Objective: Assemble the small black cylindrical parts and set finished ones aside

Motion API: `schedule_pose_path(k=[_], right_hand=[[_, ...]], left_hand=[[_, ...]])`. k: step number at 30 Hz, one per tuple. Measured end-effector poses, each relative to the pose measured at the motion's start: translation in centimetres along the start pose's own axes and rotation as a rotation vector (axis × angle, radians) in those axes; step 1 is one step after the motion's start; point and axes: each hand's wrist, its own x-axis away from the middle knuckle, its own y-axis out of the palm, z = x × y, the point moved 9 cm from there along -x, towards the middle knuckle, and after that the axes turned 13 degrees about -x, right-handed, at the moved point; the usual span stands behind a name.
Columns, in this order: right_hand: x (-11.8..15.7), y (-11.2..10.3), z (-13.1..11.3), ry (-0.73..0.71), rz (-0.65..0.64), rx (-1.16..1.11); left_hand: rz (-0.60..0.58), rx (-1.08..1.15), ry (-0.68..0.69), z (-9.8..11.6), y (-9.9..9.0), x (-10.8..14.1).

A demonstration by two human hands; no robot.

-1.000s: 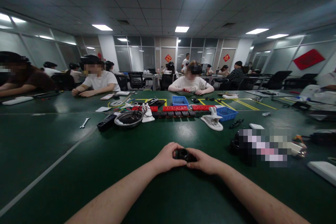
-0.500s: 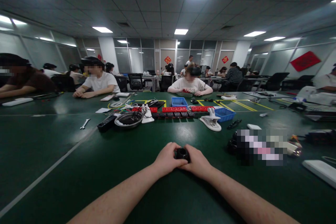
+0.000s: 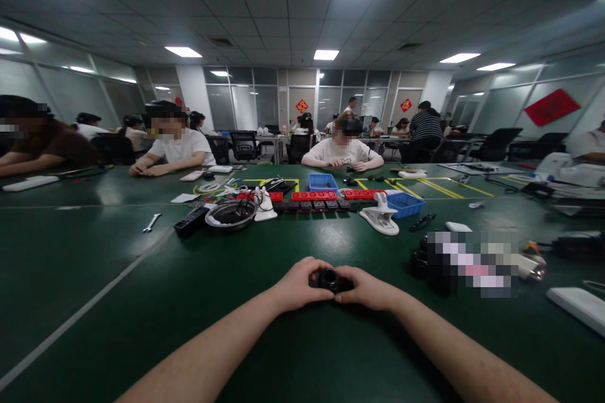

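A small black object (image 3: 328, 278) with a round opening on top is between my two hands, near the middle of the green table (image 3: 227, 315). My left hand (image 3: 305, 283) grips its left side, fingers behind and thumb in front. From the right, my right hand (image 3: 366, 286) pinches its other side between thumb and fingers. More of the object's dark right part shows between the hands. Its underside is hidden, and what exactly it is cannot be made out.
Ahead lie a round metal pan (image 3: 231, 215), a white clip stand (image 3: 380, 217), red socket strips (image 3: 314, 196) and blue trays (image 3: 405, 204). A wrench (image 3: 152, 223) is at left, a blurred-out bundle (image 3: 466, 262) at right. People sit across the table.
My right hand has shifted a little right, away from my left hand, and more of the black object shows. In the background, a person in a striped top has risen.
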Motion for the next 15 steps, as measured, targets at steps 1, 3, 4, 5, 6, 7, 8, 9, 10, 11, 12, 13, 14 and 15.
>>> schedule_pose_path(k=[1, 3, 4, 5, 6, 7, 8, 9, 10, 11, 12, 13, 14, 15], right_hand=[[0.0, 0.0, 0.1, 0.005, -0.005, -0.003], [-0.1, 0.1, 0.1, 0.004, -0.015, -0.010], [-0.1, 0.1, 0.2, 0.000, -0.016, -0.013], [-0.1, 0.1, 0.2, -0.004, -0.015, -0.015], [-0.2, 0.0, 0.3, -0.005, -0.015, -0.017], [-0.2, 0.0, 0.4, -0.002, -0.016, -0.021], [-0.2, 0.0, 0.6, 0.006, -0.016, -0.027], [-0.3, 0.0, 0.7, 0.017, -0.011, -0.035], [-0.3, -0.1, 0.9, 0.030, -0.003, -0.039], [-0.3, -0.2, 1.2, 0.044, 0.013, -0.036], [-0.4, -0.4, 1.4, 0.057, 0.037, -0.018], [-0.4, -0.6, 1.6, 0.069, 0.071, 0.021], [-0.4, -0.8, 1.8, 0.080, 0.114, 0.083], [-0.5, -1.1, 1.9, 0.090, 0.168, 0.165]], left_hand=[[-0.007, -0.002, -0.001, 0.0, 0.0, 0.0], [-0.013, -0.004, -0.009, -0.1, 0.1, 0.0], [-0.010, -0.003, -0.010, -0.1, 0.1, 0.0], [-0.007, -0.003, -0.008, -0.1, 0.1, 0.0], [-0.003, -0.003, -0.006, -0.2, 0.1, 0.0], [0.001, -0.004, -0.008, -0.2, 0.1, -0.1], [0.005, -0.005, -0.012, -0.3, 0.1, -0.1], [0.008, -0.006, -0.018, -0.4, 0.2, -0.1], [0.010, -0.007, -0.027, -0.4, 0.2, -0.1], [0.012, -0.006, -0.036, -0.4, 0.2, -0.1], [0.015, -0.005, -0.048, -0.5, 0.2, -0.1], [0.019, -0.004, -0.064, -0.5, 0.3, -0.1], [0.025, -0.005, -0.088, -0.5, 0.4, 0.0], [0.038, -0.011, -0.117, -0.6, 0.4, 0.0]])
